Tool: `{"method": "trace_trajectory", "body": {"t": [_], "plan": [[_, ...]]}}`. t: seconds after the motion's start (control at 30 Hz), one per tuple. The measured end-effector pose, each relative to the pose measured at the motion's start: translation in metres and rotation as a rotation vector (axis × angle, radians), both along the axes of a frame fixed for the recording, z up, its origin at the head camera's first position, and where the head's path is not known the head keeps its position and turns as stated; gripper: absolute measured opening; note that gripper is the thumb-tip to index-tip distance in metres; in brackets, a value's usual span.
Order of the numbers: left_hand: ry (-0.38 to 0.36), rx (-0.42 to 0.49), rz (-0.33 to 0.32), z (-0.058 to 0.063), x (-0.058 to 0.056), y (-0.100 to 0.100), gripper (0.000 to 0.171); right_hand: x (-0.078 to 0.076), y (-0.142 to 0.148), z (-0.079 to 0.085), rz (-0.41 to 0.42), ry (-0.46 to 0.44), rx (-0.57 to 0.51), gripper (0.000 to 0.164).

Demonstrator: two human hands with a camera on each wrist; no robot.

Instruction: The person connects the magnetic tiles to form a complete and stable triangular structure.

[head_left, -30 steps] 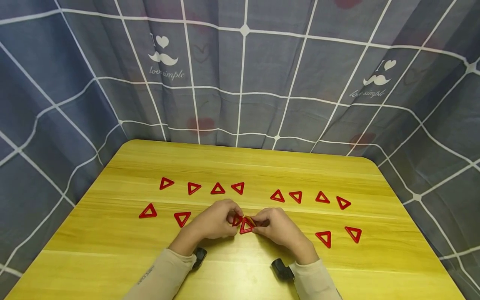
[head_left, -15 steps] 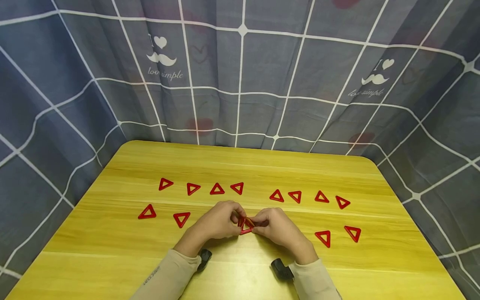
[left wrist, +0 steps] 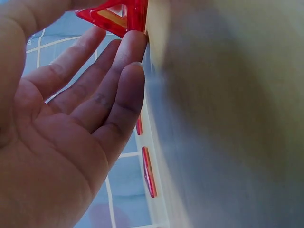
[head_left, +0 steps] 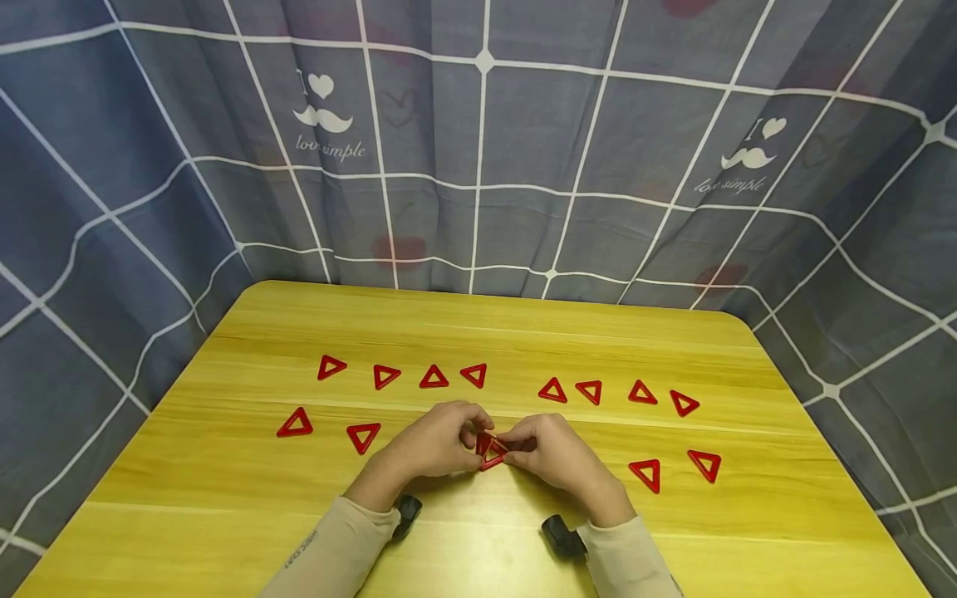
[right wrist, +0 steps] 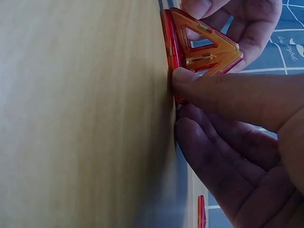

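Note:
At the table's middle stands a small cluster of red triangular magnetic tiles (head_left: 493,458), tilted against one another like a pyramid. My left hand (head_left: 437,438) pinches its left tile between thumb and fingers. From the other side my right hand (head_left: 557,450) grips the right part; in the right wrist view its thumb (right wrist: 187,76) presses at a lower corner, where two upright tiles (right wrist: 209,45) lean together over a flat one (right wrist: 171,40). The left wrist view catches only part of the tiles (left wrist: 126,16) at the top, above several loosely bent fingers.
Loose red triangles lie flat around the hands: a back row (head_left: 434,378), a pair at left (head_left: 363,436) and a pair at right (head_left: 646,475). The wooden table (head_left: 478,540) ends at a grey checked curtain (head_left: 478,166).
My left hand has moved slightly right, bringing its tile against the others. The upright tiles now lean together over the flat one. The right hand stays nearly still.

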State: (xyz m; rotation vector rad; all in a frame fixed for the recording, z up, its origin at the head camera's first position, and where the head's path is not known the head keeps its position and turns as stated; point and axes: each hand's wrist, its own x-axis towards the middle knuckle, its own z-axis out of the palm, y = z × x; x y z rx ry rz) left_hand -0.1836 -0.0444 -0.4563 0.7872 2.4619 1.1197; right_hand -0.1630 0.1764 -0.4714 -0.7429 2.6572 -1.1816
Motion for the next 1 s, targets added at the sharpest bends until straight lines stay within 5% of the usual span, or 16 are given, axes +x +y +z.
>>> {"method": "trace_trajectory", "body": {"t": [0.37,0.67,1.0], "plan": [[0.035,-0.050,-0.060,0.000,-0.001,-0.004,0.047,0.000,0.002,-0.001,-0.098,0.003,0.024,0.014],[0.041,-0.099,-0.061,-0.004,0.004,-0.002,0.057,0.000,0.022,0.013,-0.165,-0.064,0.001,0.029],[0.077,-0.117,-0.122,-0.004,0.004,-0.001,0.052,0.002,0.068,0.025,-0.104,-0.214,0.017,0.048]]}}
